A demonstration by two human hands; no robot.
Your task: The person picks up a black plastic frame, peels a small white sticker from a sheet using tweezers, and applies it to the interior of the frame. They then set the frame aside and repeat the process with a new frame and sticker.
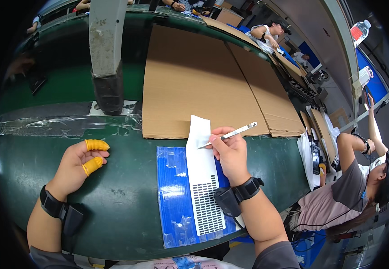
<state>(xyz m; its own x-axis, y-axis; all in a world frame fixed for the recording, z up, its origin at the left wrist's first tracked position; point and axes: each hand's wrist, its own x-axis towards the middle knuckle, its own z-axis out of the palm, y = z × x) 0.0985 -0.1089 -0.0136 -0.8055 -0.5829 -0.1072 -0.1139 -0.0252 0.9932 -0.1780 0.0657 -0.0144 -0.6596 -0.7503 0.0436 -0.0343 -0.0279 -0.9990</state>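
Note:
My right hand [231, 152] is closed around a pair of slim metal tweezers [244, 129], pinched between thumb and fingers. Their tip points left, over the blank upper part of a long white sheet [199, 163]. Rows of small black rectangular stickers [208, 206] fill the sheet's near end. The sheet lies on a blue taped board [173, 201], its far end reaching past the board. My left hand [82, 161] hovers over the green table to the left, holding nothing visible. Yellow finger cots [96, 145] cover its thumb and forefinger, which are apart; the other fingers curl.
A large flat cardboard sheet [194, 80] lies beyond the blue board. At the far left a metal post [107, 49] rises from the green table [122, 193]. A co-worker [342, 193] sits close on the right; another person [268, 36] works farther back.

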